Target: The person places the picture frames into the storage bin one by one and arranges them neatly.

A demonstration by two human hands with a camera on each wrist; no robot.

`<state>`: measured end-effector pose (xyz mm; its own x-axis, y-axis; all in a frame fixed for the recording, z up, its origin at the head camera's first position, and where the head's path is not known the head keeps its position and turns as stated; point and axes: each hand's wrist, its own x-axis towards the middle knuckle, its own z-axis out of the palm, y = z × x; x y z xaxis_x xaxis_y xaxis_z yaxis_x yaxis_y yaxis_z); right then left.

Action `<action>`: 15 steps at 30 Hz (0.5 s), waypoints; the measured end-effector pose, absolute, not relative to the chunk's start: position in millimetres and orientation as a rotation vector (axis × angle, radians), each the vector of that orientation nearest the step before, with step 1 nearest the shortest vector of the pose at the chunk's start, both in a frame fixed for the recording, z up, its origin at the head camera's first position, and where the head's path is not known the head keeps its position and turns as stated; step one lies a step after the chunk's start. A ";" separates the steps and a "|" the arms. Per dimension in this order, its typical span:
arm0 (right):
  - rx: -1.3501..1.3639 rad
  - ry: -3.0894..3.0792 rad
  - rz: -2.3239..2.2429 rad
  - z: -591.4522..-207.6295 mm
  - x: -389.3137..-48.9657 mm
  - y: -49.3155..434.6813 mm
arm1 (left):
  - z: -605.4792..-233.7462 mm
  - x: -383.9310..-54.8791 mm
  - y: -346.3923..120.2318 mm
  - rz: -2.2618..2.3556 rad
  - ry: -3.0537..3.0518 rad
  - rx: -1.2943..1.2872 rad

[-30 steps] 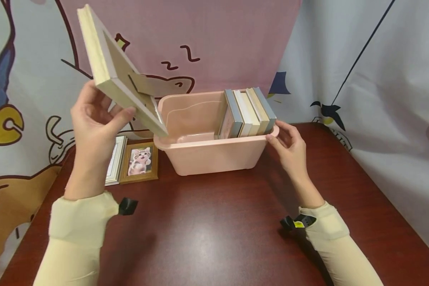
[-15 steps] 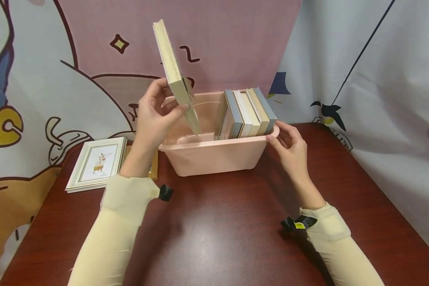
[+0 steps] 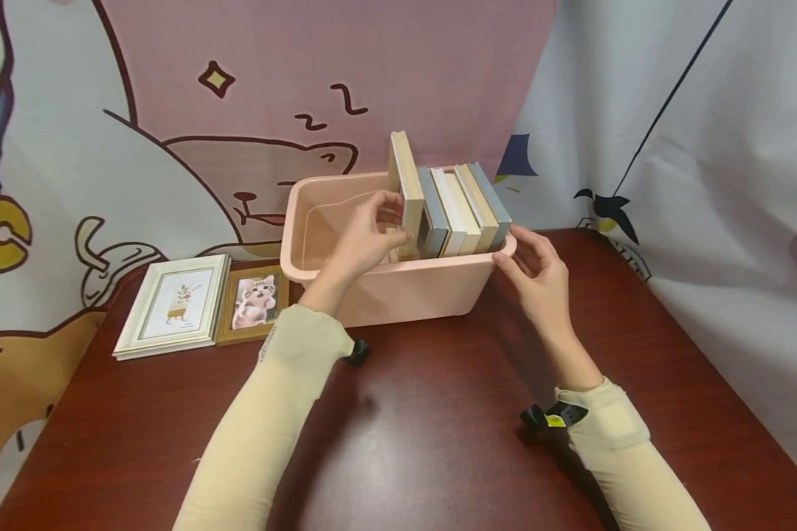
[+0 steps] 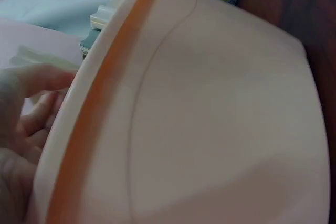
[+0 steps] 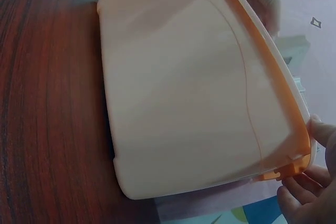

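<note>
My left hand [image 3: 367, 237] pinches a cream picture frame [image 3: 408, 193] by its near edge, thumb on the near side. The frame stands upright inside the pink plastic bin [image 3: 412, 291], its top above the rim. Right beside it is a row of several frames on edge: a grey-blue frame [image 3: 433, 214], white and cream ones [image 3: 461, 214], and another grey-blue frame [image 3: 490, 199] at the right end. My right hand [image 3: 538, 276] grips the bin's right rim; the right wrist view shows thumb and fingers [image 5: 299, 195] around that corner. The bin's wall hides the held frame's lower part.
To the left of the bin, a white picture frame [image 3: 173, 306] with a plant print and a brown wooden frame [image 3: 252, 302] with a kitten picture lie face up on the dark red table [image 3: 438, 413]. A printed cloth [image 3: 239, 147] hangs behind.
My left hand has carried the cream frame rightward and down, from above the bin's left side into the bin beside the row. The right hand stays on the rim.
</note>
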<state>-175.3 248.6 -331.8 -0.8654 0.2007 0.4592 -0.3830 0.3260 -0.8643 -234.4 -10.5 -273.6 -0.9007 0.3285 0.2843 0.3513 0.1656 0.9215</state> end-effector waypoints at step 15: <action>0.161 -2.094 1.564 -332.2 -175.1 247.5 | -276.7 -241.8 -4.6 -1.665 -2.832 -0.780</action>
